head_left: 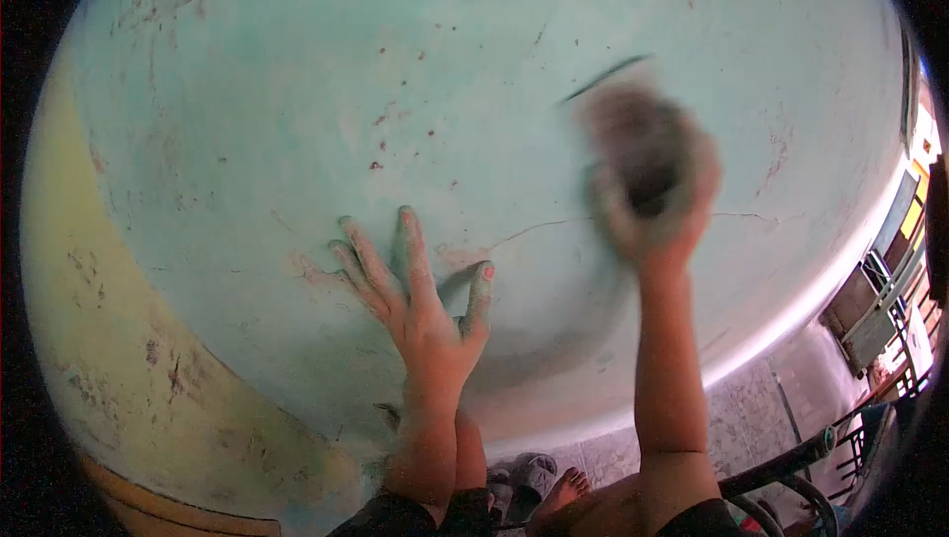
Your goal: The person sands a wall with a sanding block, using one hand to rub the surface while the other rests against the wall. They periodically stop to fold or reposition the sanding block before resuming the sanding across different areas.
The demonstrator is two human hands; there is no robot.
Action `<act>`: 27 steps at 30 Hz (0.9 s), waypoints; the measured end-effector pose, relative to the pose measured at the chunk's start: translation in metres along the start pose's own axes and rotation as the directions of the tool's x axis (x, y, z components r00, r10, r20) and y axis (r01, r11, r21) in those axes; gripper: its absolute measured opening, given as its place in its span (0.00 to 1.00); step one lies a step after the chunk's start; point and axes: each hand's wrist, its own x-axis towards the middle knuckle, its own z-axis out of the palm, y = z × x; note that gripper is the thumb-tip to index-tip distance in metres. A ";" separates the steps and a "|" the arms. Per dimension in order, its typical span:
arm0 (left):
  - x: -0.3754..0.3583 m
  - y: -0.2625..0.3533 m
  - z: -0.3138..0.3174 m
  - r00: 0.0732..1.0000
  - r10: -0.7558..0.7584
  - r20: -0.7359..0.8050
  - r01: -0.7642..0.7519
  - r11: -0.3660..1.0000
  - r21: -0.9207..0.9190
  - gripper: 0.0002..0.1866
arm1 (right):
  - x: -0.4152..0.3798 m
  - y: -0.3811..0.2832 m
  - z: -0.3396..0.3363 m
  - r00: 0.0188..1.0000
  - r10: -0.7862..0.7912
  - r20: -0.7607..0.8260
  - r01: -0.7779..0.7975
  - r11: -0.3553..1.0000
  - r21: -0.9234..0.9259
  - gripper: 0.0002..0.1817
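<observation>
My left hand [425, 310] rests against the pale green wall [494, 73] with fingers spread wide, and whitish dust coats the fingertips. Higher up and to the right, my right hand [657, 201] is wrapped round a dark brown sanding block [633, 127], smeared by motion. A thin, paler edge of the block shows at its top, close against the wall. A long crack [534, 229] runs across the surface between the two hands. Reddish chips and scuffs dot the paint above my left hand.
A yellowish wall section [109, 339] with dark stains meets the green wall at left. Below are a bare foot [565, 493], dark footwear [529, 478] and a grey floor [741, 413]. At lower right stands a dark tubular frame [791, 458], with railings behind it.
</observation>
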 end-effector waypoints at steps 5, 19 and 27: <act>0.000 -0.001 -0.010 1.000 0.013 0.024 -0.013 1.000 -0.012 0.39 | 0.018 0.040 -0.009 0.864 0.438 -0.248 -0.418 0.899 0.131 0.42; -0.003 0.006 -0.012 1.000 -0.010 0.028 0.012 0.997 -0.082 0.36 | 0.021 0.006 0.000 0.876 0.446 -0.183 -0.452 0.892 0.010 0.39; -0.004 0.012 -0.024 0.997 -0.029 0.070 0.034 0.997 -0.069 0.37 | 0.019 -0.002 0.003 0.920 0.382 -0.085 -0.376 0.923 0.080 0.40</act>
